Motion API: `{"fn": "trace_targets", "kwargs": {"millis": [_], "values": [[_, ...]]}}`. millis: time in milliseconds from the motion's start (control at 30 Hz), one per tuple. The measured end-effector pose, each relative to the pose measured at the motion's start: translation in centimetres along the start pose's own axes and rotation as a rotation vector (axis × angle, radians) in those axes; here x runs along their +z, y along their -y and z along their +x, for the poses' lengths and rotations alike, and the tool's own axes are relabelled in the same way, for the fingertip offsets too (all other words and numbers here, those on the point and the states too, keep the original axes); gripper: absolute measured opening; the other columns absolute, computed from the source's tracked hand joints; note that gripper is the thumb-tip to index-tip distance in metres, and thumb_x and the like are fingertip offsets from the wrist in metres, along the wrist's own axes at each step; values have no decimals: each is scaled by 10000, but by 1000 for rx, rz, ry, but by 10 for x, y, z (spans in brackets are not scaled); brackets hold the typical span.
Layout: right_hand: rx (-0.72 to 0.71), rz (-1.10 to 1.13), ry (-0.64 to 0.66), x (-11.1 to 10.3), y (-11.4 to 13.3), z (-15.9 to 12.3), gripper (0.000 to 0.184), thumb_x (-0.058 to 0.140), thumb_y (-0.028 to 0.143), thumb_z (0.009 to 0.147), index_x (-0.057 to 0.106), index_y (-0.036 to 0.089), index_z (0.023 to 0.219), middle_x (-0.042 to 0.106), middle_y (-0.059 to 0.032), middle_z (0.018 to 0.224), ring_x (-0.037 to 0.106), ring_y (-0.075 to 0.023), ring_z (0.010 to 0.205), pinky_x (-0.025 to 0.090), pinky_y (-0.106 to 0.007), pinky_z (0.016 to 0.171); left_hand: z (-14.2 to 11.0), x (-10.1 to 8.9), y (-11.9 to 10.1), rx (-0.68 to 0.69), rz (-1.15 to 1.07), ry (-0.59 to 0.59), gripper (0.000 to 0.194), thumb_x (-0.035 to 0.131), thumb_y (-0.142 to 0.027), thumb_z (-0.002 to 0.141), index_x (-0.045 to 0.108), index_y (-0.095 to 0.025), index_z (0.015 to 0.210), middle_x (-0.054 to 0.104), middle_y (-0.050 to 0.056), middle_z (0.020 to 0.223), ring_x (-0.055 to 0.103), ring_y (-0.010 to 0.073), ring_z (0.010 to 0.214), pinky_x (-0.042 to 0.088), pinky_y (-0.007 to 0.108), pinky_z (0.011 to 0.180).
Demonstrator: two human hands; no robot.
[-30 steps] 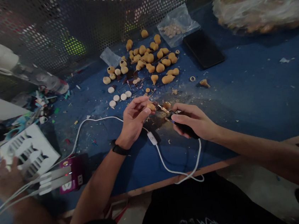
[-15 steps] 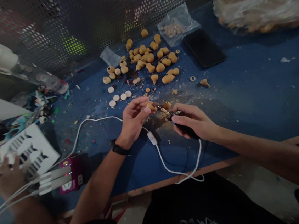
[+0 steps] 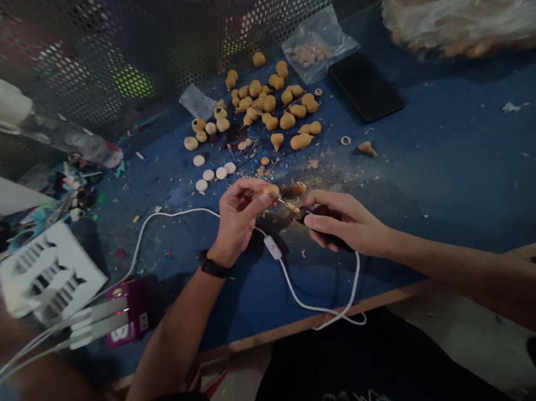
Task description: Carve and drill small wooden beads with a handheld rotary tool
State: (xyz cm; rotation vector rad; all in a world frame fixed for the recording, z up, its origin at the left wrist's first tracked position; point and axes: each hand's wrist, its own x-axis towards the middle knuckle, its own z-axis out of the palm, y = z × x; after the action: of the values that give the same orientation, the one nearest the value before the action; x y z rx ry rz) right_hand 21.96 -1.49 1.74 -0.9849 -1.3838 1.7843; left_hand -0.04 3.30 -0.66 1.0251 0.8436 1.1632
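Observation:
Between the thumb and fingers of my left hand [image 3: 243, 212] is a small tan gourd [image 3: 271, 190]. My right hand [image 3: 341, 218] is wrapped round a black corded rotary tool [image 3: 329, 231], its thin metal bit pointing left at the gourd. The bit's tip meets the gourd's near side; whether it is inside cannot be made out. Just behind the tool's tip, a cut gourd piece [image 3: 299, 189] lies on the blue table. A white cable with an inline switch [image 3: 273, 247] runs from the tool across the table.
Several small gourds [image 3: 267, 103] and white discs [image 3: 221, 173] lie beyond my hands. A black phone [image 3: 365, 86] and a bag of gourds [image 3: 468, 13] are at right. A purple power bank [image 3: 125, 312] and another person's blurred arm [image 3: 52, 382] are at left.
The gourd has turned in my left hand, and the tool has shifted slightly left and down. The other person's hand has moved off the white patterned sheet toward the left.

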Motion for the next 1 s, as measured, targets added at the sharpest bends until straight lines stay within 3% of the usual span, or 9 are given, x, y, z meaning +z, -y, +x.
{"fn": "trace_targets", "kwargs": {"millis": [1000], "values": [[-14,39,-42,0,-3,-1,260,645,458,1011,545,225,953,598,71,549,491,-73,372,361,-210,376,1,-5,5,2,-13,-36,399,1015,-343,638,752,-233,917,715,-48,779,667,72,711,551,174,663]]}}
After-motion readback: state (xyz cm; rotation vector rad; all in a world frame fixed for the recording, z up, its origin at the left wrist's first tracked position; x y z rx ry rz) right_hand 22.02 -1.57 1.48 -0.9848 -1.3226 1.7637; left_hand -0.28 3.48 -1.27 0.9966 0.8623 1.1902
